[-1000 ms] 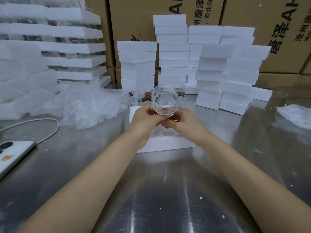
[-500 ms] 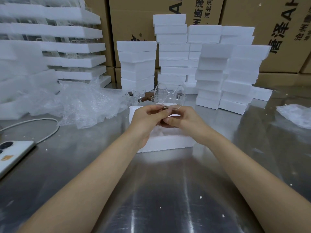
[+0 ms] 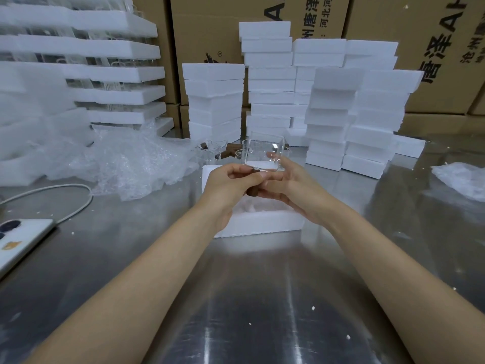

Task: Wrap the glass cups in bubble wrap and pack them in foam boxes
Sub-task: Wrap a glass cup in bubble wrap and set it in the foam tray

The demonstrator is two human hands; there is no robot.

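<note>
I hold a clear glass cup point(image 3: 265, 153) with a brown wooden handle point(image 3: 253, 192) above an open white foam box point(image 3: 258, 223) on the steel table. My left hand point(image 3: 231, 179) pinches the cup at its lower edge, thumb on top. My right hand point(image 3: 296, 185) lies against the cup's right side with its fingers spread and mostly straight, the index finger reaching up behind the glass. The cup is bare, with no wrap on it. Crumpled bubble wrap point(image 3: 131, 158) lies to the left of the box.
More glass cups point(image 3: 210, 151) stand just behind the box. Stacks of closed foam boxes point(image 3: 354, 114) rise at the back, with foam trays point(image 3: 105, 74) at the left. A phone point(image 3: 18, 240) and cable point(image 3: 65, 190) lie near left, and plastic wrap point(image 3: 462, 179) at the right.
The cup has turned from mouth-toward-me to side-on and sits slightly higher. My right hand's fingers have loosened from the handle and spread along the glass.
</note>
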